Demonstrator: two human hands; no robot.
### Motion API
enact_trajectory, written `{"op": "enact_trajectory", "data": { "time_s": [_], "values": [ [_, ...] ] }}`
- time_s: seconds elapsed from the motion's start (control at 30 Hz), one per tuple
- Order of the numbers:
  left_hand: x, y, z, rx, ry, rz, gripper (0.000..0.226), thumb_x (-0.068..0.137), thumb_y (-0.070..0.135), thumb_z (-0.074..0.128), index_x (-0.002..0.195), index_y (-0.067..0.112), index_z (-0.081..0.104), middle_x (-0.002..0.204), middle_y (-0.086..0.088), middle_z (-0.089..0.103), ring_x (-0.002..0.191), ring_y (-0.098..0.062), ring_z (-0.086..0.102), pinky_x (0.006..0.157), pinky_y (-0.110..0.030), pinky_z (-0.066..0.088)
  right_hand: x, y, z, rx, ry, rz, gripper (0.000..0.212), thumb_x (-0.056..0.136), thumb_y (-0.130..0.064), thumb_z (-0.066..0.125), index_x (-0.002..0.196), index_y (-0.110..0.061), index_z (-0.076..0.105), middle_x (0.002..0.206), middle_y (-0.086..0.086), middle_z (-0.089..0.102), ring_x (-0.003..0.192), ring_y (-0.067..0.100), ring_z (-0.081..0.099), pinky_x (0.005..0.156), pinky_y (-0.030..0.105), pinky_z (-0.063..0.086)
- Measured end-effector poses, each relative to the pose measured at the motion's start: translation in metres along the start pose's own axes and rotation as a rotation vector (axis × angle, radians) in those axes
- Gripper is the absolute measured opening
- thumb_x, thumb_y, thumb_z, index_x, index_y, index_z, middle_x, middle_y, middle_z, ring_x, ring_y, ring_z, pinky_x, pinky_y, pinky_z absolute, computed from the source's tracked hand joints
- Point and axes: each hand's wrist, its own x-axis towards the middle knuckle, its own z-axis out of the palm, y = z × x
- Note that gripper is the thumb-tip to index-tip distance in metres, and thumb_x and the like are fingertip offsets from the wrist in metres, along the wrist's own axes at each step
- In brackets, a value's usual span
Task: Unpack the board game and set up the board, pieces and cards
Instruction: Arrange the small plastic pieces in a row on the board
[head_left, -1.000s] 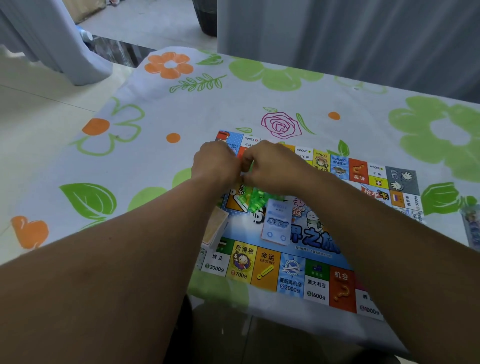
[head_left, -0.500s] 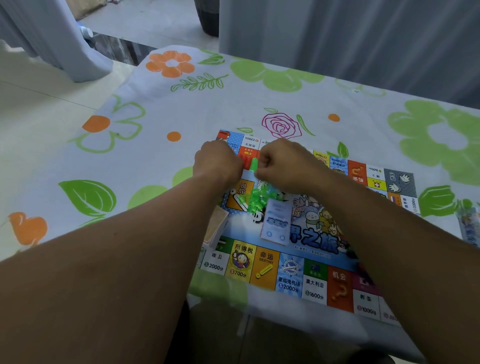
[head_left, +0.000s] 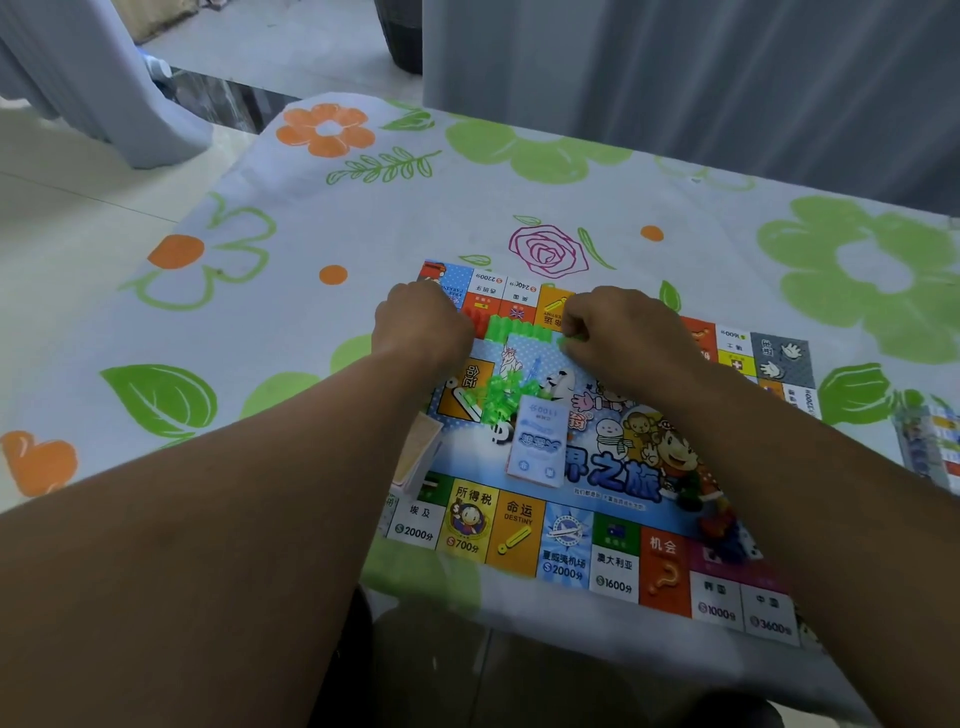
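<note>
The colourful game board (head_left: 566, 540) lies flat on the table. My left hand (head_left: 422, 328) is curled at the board's far left corner and holds the left end of a green strip of plastic houses (head_left: 519, 330). My right hand (head_left: 626, 338), to the right of the strip, pinches a small green piece (head_left: 569, 340) at its fingertips. A pile of loose green pieces (head_left: 496, 397) lies on the board below the hands. A blue card stack (head_left: 537, 444) rests near the board's middle. A tan card deck (head_left: 415, 457) sits at its left edge.
Red and blue pieces (head_left: 722, 525) lie on the board beside my right forearm. A small box (head_left: 930, 449) sits at the table's right edge. The flowered tablecloth (head_left: 311, 234) spreads to the left and behind the board. A grey curtain (head_left: 675, 78) hangs beyond the table.
My hands, pressed together over the green pieces a second ago, have drawn apart. The green strip now shows between them, and a small piece has come away in my right fingers.
</note>
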Motion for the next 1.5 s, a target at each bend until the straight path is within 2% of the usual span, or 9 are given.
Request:
{"op": "enact_trajectory", "data": {
  "time_s": [0.17, 0.33, 0.47, 0.67, 0.87, 0.97, 1.13, 1.3, 1.5],
  "values": [
    [0.000, 0.000, 0.000, 0.001, -0.004, -0.001, 0.029, 0.093, 0.018, 0.055, 0.120, 0.011, 0.063, 0.123, -0.012, 0.061, 0.110, -0.031, 0.060, 0.093, -0.046, 0.055, 0.000, 0.004, -0.009, 0.086, -0.070, 0.008, 0.010, 0.085, -0.008, 0.070, 0.092, -0.015, 0.073, 0.092, 0.000, 0.062, 0.088, 0.024, 0.060, 0.076, 0.036, 0.052],
    [0.000, 0.000, 0.000, -0.009, -0.008, 0.001, 0.028, 0.092, 0.016, 0.053, 0.117, 0.011, 0.064, 0.121, -0.012, 0.062, 0.109, -0.031, 0.060, 0.093, -0.046, 0.055, 0.003, 0.011, -0.019, 0.313, -0.055, 0.160, 0.013, 0.080, -0.001, 0.075, 0.086, -0.013, 0.075, 0.080, -0.003, 0.067, 0.070, 0.008, 0.060, 0.061, 0.019, 0.041],
    [-0.001, 0.000, 0.000, 0.009, -0.006, 0.007, 0.029, 0.093, 0.017, 0.054, 0.119, 0.011, 0.063, 0.124, -0.012, 0.061, 0.111, -0.031, 0.059, 0.095, -0.046, 0.053, 0.007, 0.013, -0.016, 0.418, 0.007, 0.244, 0.013, 0.080, 0.000, 0.075, 0.083, -0.013, 0.075, 0.075, -0.009, 0.064, 0.074, 0.011, 0.062, 0.066, 0.022, 0.045],
    [-0.001, -0.001, 0.000, 0.003, -0.002, 0.008, 0.027, 0.092, 0.016, 0.054, 0.117, 0.011, 0.063, 0.121, -0.012, 0.062, 0.108, -0.030, 0.060, 0.093, -0.045, 0.055, 0.014, 0.005, -0.002, 0.390, 0.058, 0.233, 0.005, 0.086, -0.004, 0.070, 0.085, -0.007, 0.074, 0.080, -0.003, 0.064, 0.082, 0.015, 0.061, 0.077, 0.031, 0.052],
    [-0.001, -0.001, 0.000, -0.003, 0.001, 0.010, 0.026, 0.093, 0.017, 0.055, 0.116, 0.010, 0.064, 0.120, -0.012, 0.062, 0.106, -0.030, 0.061, 0.092, -0.045, 0.055, 0.015, 0.007, 0.000, 0.393, -0.074, 0.262, 0.012, 0.086, -0.015, 0.075, 0.078, -0.008, 0.071, 0.076, 0.002, 0.067, 0.072, 0.012, 0.061, 0.067, 0.032, 0.050],
    [-0.002, -0.001, 0.000, -0.015, 0.004, 0.008, 0.025, 0.092, 0.016, 0.056, 0.114, 0.010, 0.064, 0.118, -0.012, 0.063, 0.104, -0.029, 0.062, 0.090, -0.045, 0.056, 0.014, 0.009, -0.006, 0.401, -0.083, 0.264, 0.011, 0.086, -0.007, 0.065, 0.078, -0.002, 0.070, 0.078, 0.007, 0.069, 0.075, 0.019, 0.065, 0.067, 0.037, 0.055],
    [-0.002, -0.001, 0.000, -0.021, 0.002, 0.006, 0.026, 0.092, 0.017, 0.055, 0.116, 0.010, 0.064, 0.119, -0.012, 0.062, 0.106, -0.030, 0.061, 0.090, -0.046, 0.056, 0.016, 0.009, -0.005, 0.432, -0.109, 0.260, 0.022, 0.084, -0.001, 0.064, 0.098, -0.016, 0.073, 0.078, -0.004, 0.057, 0.069, 0.014, 0.054, 0.065, 0.026, 0.041],
    [-0.002, -0.001, 0.000, -0.009, 0.006, 0.012, 0.027, 0.092, 0.017, 0.056, 0.117, 0.009, 0.064, 0.120, -0.013, 0.062, 0.108, -0.031, 0.060, 0.092, -0.046, 0.055, 0.018, 0.007, -0.002, 0.409, -0.113, 0.217, 0.022, 0.086, 0.001, 0.064, 0.102, -0.010, 0.076, 0.082, -0.006, 0.062, 0.086, 0.018, 0.061, 0.078, 0.031, 0.050],
    [-0.001, -0.002, 0.000, -0.008, 0.004, 0.015, 0.029, 0.090, 0.017, 0.056, 0.117, 0.010, 0.064, 0.121, -0.013, 0.062, 0.109, -0.031, 0.060, 0.093, -0.046, 0.054, 0.020, 0.007, 0.000, 0.416, -0.121, 0.192, 0.019, 0.088, 0.001, 0.064, 0.098, -0.010, 0.075, 0.076, -0.011, 0.058, 0.081, 0.015, 0.058, 0.076, 0.030, 0.045]
  ]
}}
